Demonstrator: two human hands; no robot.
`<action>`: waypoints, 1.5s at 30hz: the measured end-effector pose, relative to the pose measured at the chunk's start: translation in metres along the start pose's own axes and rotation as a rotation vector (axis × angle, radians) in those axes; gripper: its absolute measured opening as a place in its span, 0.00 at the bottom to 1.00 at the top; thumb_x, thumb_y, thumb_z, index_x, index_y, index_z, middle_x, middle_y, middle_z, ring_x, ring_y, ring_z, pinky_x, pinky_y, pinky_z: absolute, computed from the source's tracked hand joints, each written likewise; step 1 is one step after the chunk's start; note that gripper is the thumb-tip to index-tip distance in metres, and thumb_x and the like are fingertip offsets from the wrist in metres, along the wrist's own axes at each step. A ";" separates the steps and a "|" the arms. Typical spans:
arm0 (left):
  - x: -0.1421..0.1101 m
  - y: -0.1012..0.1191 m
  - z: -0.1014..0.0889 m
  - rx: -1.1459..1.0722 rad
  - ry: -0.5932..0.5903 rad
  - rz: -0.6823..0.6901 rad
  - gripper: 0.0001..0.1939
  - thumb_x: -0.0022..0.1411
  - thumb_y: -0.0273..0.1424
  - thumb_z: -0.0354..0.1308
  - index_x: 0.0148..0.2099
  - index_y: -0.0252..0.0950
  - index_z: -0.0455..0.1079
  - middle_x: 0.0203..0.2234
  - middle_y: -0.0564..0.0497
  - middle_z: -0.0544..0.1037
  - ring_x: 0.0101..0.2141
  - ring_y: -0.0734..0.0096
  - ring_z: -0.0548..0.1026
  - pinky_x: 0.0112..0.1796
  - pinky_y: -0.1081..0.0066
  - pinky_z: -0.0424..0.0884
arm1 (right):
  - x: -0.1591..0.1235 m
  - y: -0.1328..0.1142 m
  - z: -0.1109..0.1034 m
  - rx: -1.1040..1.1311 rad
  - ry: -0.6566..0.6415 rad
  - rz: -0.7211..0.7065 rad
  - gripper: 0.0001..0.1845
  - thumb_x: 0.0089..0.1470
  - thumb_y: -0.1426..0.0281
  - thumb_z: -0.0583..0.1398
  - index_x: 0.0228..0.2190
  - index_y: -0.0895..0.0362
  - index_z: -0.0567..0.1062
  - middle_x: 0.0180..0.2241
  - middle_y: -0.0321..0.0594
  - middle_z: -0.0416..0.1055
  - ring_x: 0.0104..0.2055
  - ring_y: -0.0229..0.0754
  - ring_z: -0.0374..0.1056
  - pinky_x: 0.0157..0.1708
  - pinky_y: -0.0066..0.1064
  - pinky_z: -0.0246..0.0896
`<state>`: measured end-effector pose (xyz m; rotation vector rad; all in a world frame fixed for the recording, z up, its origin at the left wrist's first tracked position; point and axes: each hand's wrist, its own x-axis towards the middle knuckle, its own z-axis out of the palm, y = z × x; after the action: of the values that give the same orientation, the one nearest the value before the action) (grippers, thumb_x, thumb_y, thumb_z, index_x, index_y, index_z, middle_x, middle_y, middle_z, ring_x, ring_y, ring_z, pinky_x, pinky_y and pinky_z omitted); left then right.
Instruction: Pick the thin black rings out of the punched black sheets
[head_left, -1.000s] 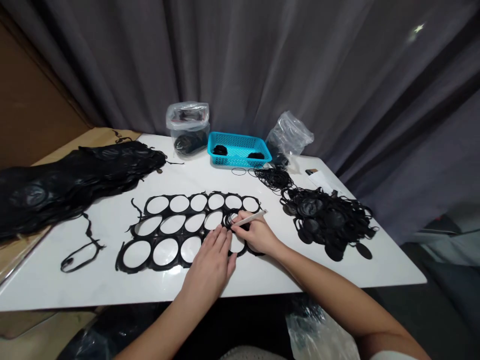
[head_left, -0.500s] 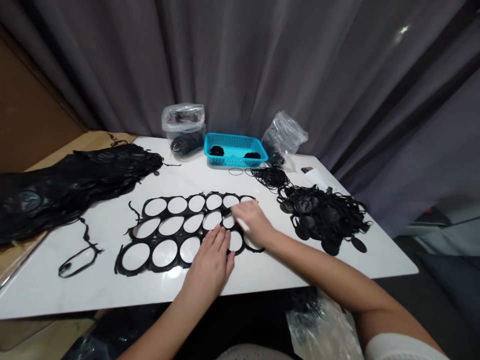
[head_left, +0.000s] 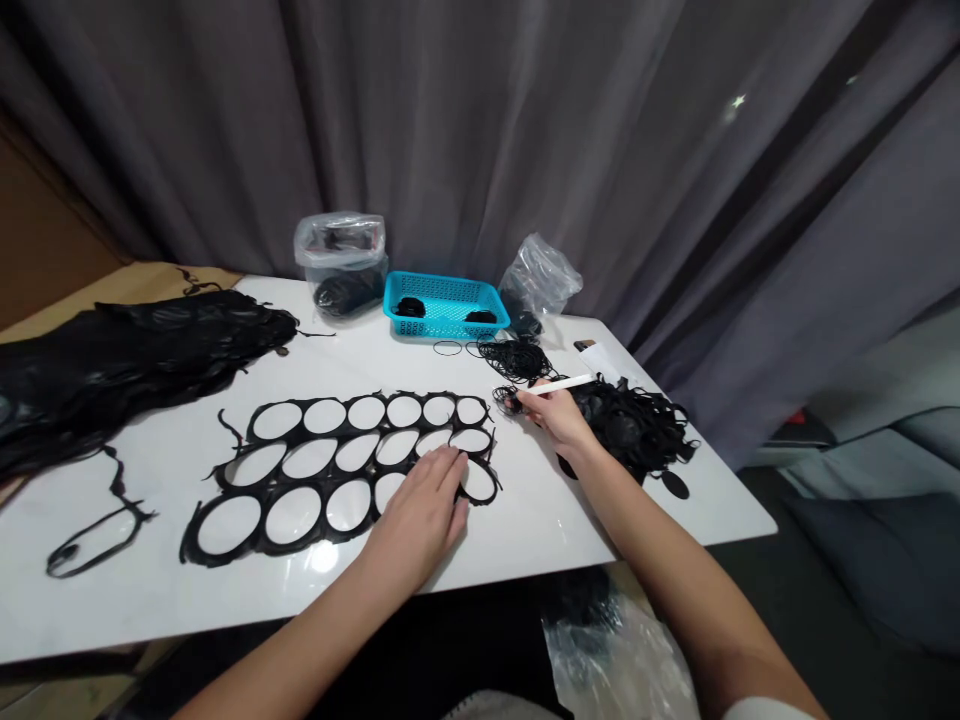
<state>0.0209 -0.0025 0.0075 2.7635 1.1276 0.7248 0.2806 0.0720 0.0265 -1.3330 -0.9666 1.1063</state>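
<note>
A black rubber sheet (head_left: 330, 465) punched with rows of round holes lies flat on the white table (head_left: 525, 520). My left hand (head_left: 422, 510) rests flat on the sheet's near right corner, fingers stretched out. My right hand (head_left: 559, 415) is off the sheet to the right, closed on a white stick (head_left: 559, 384) whose tip carries a small bunch of thin black rings (head_left: 508, 398). Just behind it lies a pile of thin black rings (head_left: 516, 358). A heap of black discs and scraps (head_left: 634, 425) lies right of my right hand.
A turquoise basket (head_left: 444, 305) with black pieces stands at the back, between two clear plastic bags (head_left: 341, 262) (head_left: 538, 280). A stack of black rubber sheets (head_left: 127, 355) covers the left end. A loose black strip (head_left: 94, 525) lies front left. Grey curtains hang behind.
My right hand lifted off the sheet and moved right toward the ring pile, carrying rings on the stick. The left hand stayed on the sheet. The view turned slightly right.
</note>
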 end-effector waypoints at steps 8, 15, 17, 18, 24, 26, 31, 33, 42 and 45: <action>-0.006 0.002 0.010 -0.041 -0.057 0.078 0.23 0.68 0.31 0.55 0.63 0.31 0.64 0.61 0.38 0.70 0.62 0.50 0.66 0.59 0.52 0.68 | -0.021 0.006 -0.002 0.562 -0.120 0.430 0.10 0.48 0.80 0.68 0.29 0.59 0.72 0.32 0.43 0.79 0.35 0.38 0.78 0.25 0.18 0.74; -0.035 0.015 -0.008 -0.018 -0.029 0.084 0.21 0.72 0.32 0.49 0.64 0.33 0.63 0.59 0.40 0.72 0.61 0.54 0.68 0.60 0.54 0.67 | -0.071 -0.002 0.005 0.729 -0.128 0.391 0.11 0.48 0.82 0.68 0.28 0.58 0.72 0.39 0.46 0.78 0.51 0.45 0.75 0.48 0.29 0.76; -0.038 0.019 -0.006 0.006 -0.049 0.079 0.22 0.72 0.33 0.50 0.64 0.32 0.64 0.59 0.39 0.72 0.61 0.52 0.68 0.59 0.53 0.67 | -0.088 -0.003 0.013 0.708 -0.140 0.376 0.13 0.47 0.82 0.69 0.27 0.57 0.71 0.39 0.45 0.78 0.50 0.43 0.75 0.49 0.28 0.75; -0.038 0.021 -0.005 0.013 -0.059 0.076 0.22 0.72 0.33 0.50 0.64 0.31 0.64 0.59 0.38 0.72 0.61 0.51 0.68 0.59 0.53 0.68 | -0.095 -0.002 0.017 0.695 -0.147 0.379 0.13 0.47 0.81 0.69 0.27 0.57 0.71 0.39 0.45 0.78 0.48 0.41 0.76 0.48 0.27 0.75; -0.038 0.031 -0.009 -0.078 -0.093 0.043 0.19 0.69 0.32 0.53 0.61 0.33 0.66 0.58 0.40 0.72 0.59 0.51 0.68 0.58 0.53 0.69 | -0.119 0.001 0.026 0.713 -0.188 0.456 0.13 0.46 0.79 0.70 0.28 0.56 0.72 0.37 0.42 0.78 0.36 0.35 0.74 0.38 0.25 0.74; -0.040 0.033 -0.014 -0.109 -0.090 0.020 0.19 0.69 0.31 0.53 0.61 0.35 0.66 0.59 0.40 0.70 0.59 0.52 0.68 0.57 0.53 0.70 | -0.117 -0.005 0.018 0.772 -0.143 0.423 0.13 0.46 0.78 0.70 0.27 0.55 0.71 0.37 0.39 0.78 0.35 0.35 0.73 0.34 0.25 0.73; -0.051 0.028 -0.020 -0.018 -0.017 -0.023 0.22 0.71 0.34 0.50 0.64 0.34 0.62 0.59 0.36 0.69 0.59 0.47 0.68 0.55 0.49 0.71 | -0.108 -0.024 0.012 0.750 -0.044 0.224 0.14 0.47 0.74 0.69 0.27 0.52 0.68 0.39 0.35 0.76 0.35 0.35 0.71 0.30 0.25 0.70; -0.057 0.024 -0.019 0.031 0.003 -0.014 0.22 0.72 0.35 0.48 0.64 0.33 0.62 0.58 0.36 0.71 0.58 0.48 0.70 0.54 0.51 0.71 | -0.108 -0.022 0.024 0.608 -0.097 0.145 0.16 0.46 0.72 0.70 0.25 0.53 0.67 0.38 0.35 0.76 0.35 0.36 0.70 0.31 0.26 0.69; -0.069 0.019 -0.016 0.155 0.018 0.033 0.22 0.73 0.35 0.48 0.61 0.27 0.67 0.56 0.37 0.74 0.57 0.51 0.71 0.56 0.55 0.69 | -0.127 0.015 0.071 -0.402 -0.383 -0.171 0.05 0.55 0.67 0.61 0.28 0.55 0.73 0.35 0.38 0.77 0.38 0.42 0.70 0.42 0.35 0.64; -0.066 0.018 -0.019 0.142 -0.003 0.032 0.20 0.72 0.34 0.49 0.59 0.27 0.68 0.55 0.38 0.75 0.57 0.51 0.71 0.56 0.55 0.69 | -0.129 0.017 0.070 -0.485 -0.354 -0.202 0.05 0.55 0.68 0.60 0.30 0.55 0.74 0.34 0.37 0.77 0.37 0.42 0.70 0.41 0.35 0.63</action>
<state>-0.0169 -0.0626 0.0023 2.9045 1.1812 0.6688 0.1823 -0.0378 0.0219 -1.3996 -1.6748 1.0043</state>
